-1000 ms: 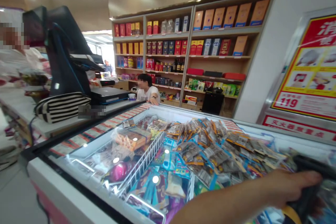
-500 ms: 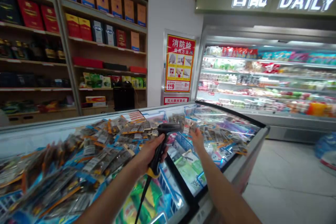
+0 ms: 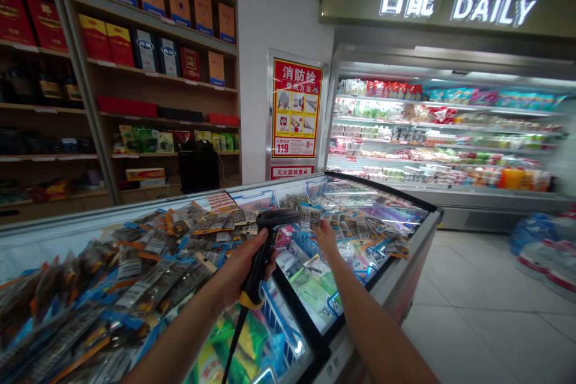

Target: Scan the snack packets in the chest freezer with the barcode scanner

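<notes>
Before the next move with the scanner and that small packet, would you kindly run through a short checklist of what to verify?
1. Left hand grips the barcode scanner by its handle: ok.
2. Scanner head points toward the packet: ok.
3. Right hand holds the packet up above the freezer lid: ok.
4. Barcode side faces the scanner: cannot tell, the print is too small.
5. Scanner cable hangs free below the handle, not snagged on the piled packets: ok as far as visible.
6. Scanner light on: cannot tell.
</notes>
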Available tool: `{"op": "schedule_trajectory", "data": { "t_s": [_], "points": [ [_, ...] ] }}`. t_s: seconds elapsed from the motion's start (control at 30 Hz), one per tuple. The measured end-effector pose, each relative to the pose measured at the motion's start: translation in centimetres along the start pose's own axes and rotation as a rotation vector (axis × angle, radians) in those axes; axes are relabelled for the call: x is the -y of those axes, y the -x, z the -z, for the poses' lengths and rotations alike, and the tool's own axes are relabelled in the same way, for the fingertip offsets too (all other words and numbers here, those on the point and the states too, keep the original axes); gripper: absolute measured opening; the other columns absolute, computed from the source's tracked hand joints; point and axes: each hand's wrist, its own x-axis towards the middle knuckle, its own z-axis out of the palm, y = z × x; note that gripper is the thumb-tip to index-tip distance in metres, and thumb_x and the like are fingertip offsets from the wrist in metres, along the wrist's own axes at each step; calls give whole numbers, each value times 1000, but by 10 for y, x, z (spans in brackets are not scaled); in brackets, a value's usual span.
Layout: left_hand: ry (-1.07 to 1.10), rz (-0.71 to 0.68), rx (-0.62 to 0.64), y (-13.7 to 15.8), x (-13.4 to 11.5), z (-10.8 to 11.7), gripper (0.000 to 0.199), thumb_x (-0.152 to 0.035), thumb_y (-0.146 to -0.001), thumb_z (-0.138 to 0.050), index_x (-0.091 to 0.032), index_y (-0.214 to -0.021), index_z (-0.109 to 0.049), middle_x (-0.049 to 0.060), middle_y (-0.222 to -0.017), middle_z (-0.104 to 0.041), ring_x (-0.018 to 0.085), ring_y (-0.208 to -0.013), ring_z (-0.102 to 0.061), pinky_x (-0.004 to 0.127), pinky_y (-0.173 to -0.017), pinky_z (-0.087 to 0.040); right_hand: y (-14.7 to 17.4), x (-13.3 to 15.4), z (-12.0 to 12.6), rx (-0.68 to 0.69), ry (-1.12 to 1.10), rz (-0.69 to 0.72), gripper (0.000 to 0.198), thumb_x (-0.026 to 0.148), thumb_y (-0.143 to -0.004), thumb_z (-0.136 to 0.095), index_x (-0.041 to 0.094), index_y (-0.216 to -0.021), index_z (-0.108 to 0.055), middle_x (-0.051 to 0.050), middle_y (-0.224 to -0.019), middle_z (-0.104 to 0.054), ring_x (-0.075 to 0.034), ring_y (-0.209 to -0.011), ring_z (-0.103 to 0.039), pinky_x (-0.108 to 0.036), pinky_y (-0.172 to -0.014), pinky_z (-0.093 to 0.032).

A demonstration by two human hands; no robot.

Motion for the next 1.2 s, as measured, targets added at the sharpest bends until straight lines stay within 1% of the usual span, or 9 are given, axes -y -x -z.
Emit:
{"op": "schedule_trajectory", "data": {
  "t_s": [0.17, 0.4, 0.53, 0.63, 0.7, 0.77, 0.9, 1.0, 1.2],
  "points": [
    [-6, -31, -23, 0, -3, 1, 29, -44, -72, -57, -15, -74, -53, 0, -57, -54, 7, -42, -47, 17, -38, -37, 3, 1, -3, 37, 18, -33, 25, 32, -59, -49, 20, -80, -55, -1, -73, -60, -17, -70, -56, -25, -53, -46],
    [-61, -24, -15, -1, 0, 4, 32, -45, -67, -62, -14, -73, -53, 0, -58, -55, 7, -43, -47, 18, -39, -37, 4, 4, -2, 28, 40, -71, 22, 31, -59, -48, 20, -76, -56, 0, -71, -59, -16, -68, -54, -24, -50, -44],
    [-141, -40, -57, -7, 2, 12, 35, -47, -63, -64, -14, -71, -53, 0, -58, -57, 8, -42, -49, 19, -38, -36, 6, 7, 0, 13, 56, -99, 21, 30, -57, -46, 20, -73, -55, 0, -65, -57, -16, -64, -53, -24, -49, -43],
    [-187, -156, -74, -20, -4, 14, 36, -49, -64, -62, -14, -68, -53, 0, -56, -56, 8, -42, -48, 19, -39, -36, 8, 10, 0, 4, 57, -102, 21, 30, -57, -44, 20, -72, -55, 1, -65, -57, -16, -62, -52, -24, -49, -43],
    [-155, -259, -88, -32, -10, 14, 38, -52, -64, -60, -14, -67, -52, -1, -54, -55, 7, -41, -47, 18, -40, -36, 9, 11, 0, -6, 57, -91, 21, 31, -57, -45, 20, -72, -55, 0, -66, -57, -16, -64, -52, -24, -49, -42],
    [-111, -307, -101, -46, -9, 13, 40, -54, -65, -58, -15, -68, -51, -2, -53, -54, 6, -41, -46, 18, -40, -36, 10, 12, 0, -21, 52, -72, 23, 32, -58, -44, 20, -75, -55, 0, -69, -58, -17, -66, -53, -24, -49, -42],
    [-180, -251, -54, -64, 13, 16, 40, -54, -64, -59, -15, -67, -49, -2, -51, -53, 7, -39, -45, 18, -38, -35, 8, 10, 4, -45, 39, -48, 29, 34, -60, -44, 19, -83, -54, -2, -75, -59, -18, -70, -53, -24, -50, -43],
    [-212, -186, -30, -64, 28, 20, 40, -54, -67, -57, -15, -66, -48, -1, -52, -53, 7, -40, -45, 18, -38, -34, 4, 7, 8, -51, 32, -47, 30, 34, -60, -43, 18, -84, -54, -3, -74, -58, -17, -69, -53, -24, -50, -43],
    [-113, -84, 97, -50, 18, 9, 43, -58, -67, -54, -15, -74, -51, 0, -57, -55, 7, -41, -46, 19, -39, -35, -2, -1, 10, -81, 32, -43, 29, 33, -60, -43, 18, -83, -54, -1, -70, -57, -16, -64, -51, -22, -48, -41]
  ]
}}
